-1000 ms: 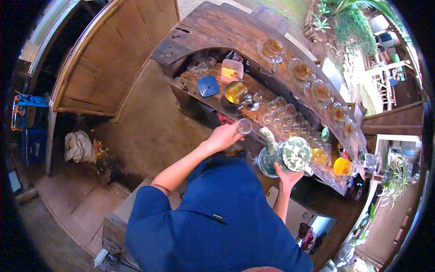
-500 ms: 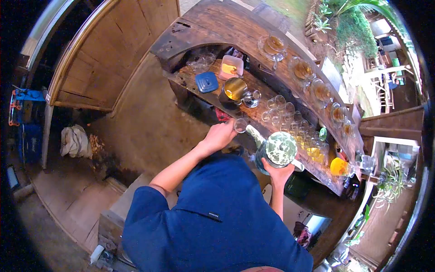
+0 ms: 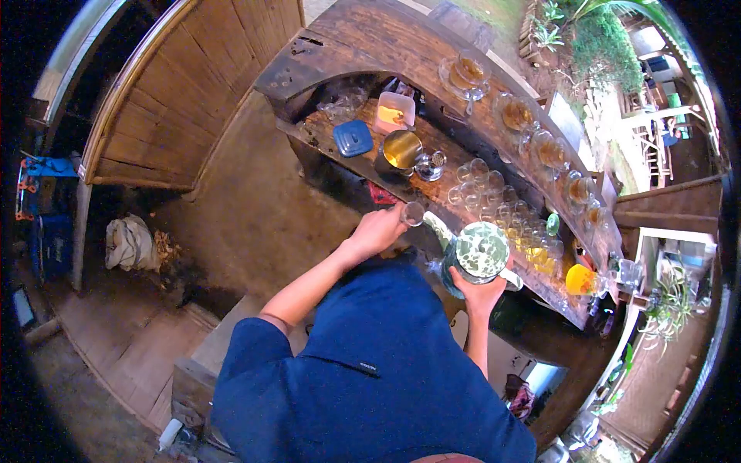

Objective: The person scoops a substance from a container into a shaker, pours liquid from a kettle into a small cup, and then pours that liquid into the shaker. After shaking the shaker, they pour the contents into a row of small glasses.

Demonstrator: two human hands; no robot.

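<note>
Rough wooden counter curves across the upper middle of the frame, with filled glasses along its far edge. At centre, the left hand grips a small clear glass, fingers closed around it. Just right, the right hand clasps a green speckled teapot, spout touching the glass.

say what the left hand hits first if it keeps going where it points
Probably the cluster of empty glasses on the wooden counter, just beyond the small glass the left hand holds; depth is unclear.
</note>
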